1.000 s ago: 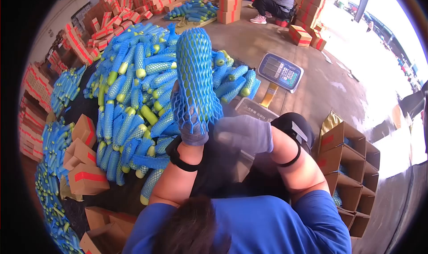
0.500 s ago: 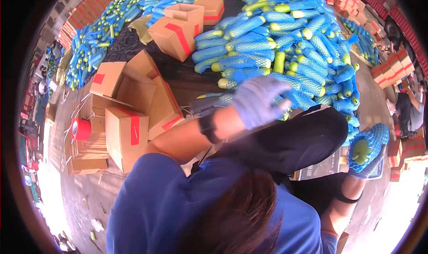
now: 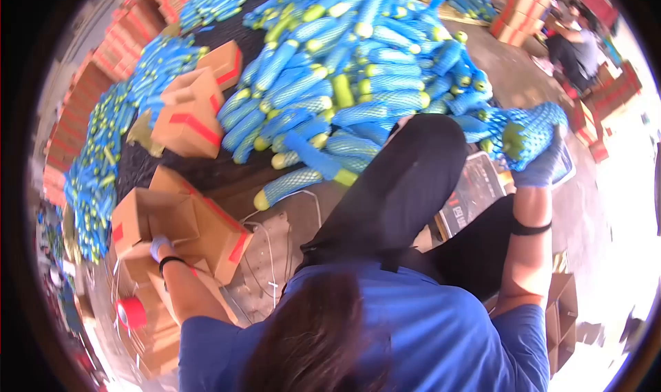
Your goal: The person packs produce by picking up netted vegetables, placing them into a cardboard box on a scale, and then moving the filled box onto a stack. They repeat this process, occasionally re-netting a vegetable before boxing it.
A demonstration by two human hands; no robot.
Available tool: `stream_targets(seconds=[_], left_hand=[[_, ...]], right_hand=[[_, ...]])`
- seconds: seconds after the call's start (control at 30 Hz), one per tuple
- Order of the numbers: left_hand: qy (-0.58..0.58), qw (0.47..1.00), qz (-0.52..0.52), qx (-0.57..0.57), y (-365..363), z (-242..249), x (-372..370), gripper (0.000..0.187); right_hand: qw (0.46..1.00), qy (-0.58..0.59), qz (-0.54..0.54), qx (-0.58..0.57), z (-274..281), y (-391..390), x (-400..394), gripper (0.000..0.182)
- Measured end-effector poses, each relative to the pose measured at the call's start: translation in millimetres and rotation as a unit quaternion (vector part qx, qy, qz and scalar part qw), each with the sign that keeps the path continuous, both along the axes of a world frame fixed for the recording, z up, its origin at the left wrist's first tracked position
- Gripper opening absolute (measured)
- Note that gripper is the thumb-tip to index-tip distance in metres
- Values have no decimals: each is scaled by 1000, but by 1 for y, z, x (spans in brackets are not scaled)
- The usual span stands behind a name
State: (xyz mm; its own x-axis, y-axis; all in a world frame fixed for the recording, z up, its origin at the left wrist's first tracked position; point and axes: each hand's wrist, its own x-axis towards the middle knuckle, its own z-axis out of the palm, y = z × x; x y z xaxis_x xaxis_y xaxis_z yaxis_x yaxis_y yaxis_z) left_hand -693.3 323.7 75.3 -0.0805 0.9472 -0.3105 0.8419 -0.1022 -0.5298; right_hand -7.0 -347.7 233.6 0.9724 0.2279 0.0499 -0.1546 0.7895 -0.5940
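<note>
the broad heap of long green vegetables in blue mesh (image 3: 385,68) spreads ahead, between the hands. a tug could tip the open brown cardboard box (image 3: 165,213) at the gloved left hand (image 3: 162,246) (grip hidden, can't tell); loosened fingers could drop the rounded blue-mesh green bundle (image 3: 523,134) gripped by the gloved right hand (image 3: 544,163). half a second ago, the left hand was by the heap.

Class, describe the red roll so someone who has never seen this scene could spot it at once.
From the big heap of blue-netted green vegetables, go down and left to the open cardboard box at the person's left hand. Below that box in the picture, the roll sits among brown cardboard; its round shape and red side set it apart.
</note>
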Motion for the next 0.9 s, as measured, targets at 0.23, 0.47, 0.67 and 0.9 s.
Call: stream_targets(seconds=[0.23, 0.47, 0.67, 0.9], left_hand=[[-878, 405, 253, 21, 13, 53, 183, 39], [-749, 250, -27, -613, -114, 146, 543, 51], [-514, 435, 70, -736, -298, 144, 755, 43], [-293, 620, -39, -727, -470, 76, 776, 30]], right_hand=[[996, -63, -34, -59, 46, -31, -7, 62], [814, -356, -190, -419, 120, -66, -5, 71], [729, -367, -158, -556, 142, -61, 3, 64], [655, -105, 189, -724, 74, -36, 42, 50]])
